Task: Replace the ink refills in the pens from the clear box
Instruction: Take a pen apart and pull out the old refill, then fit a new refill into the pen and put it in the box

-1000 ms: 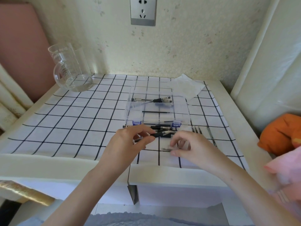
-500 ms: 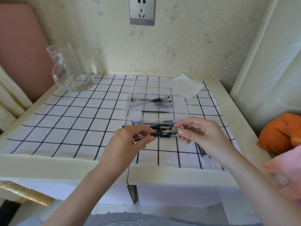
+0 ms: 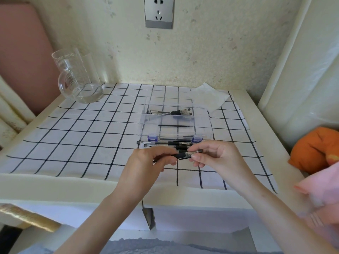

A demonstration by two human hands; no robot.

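Observation:
A pen with a black grip is held level just above the checked cloth, in front of the clear box. My left hand grips its barrel end. My right hand pinches its tip end between thumb and fingers. The box has blue latches and holds a few pens at its far side and a loose black refill in the middle. More pens lie on the cloth between the box and my hands.
A glass jug stands at the back left corner. A white tissue lies behind the box. An orange cushion and pink fabric sit off the table's right edge. A wall socket is above.
My right hand rose from the cloth at the right and closed on the tip end of the pen that my left hand holds. The left hand stayed in place.

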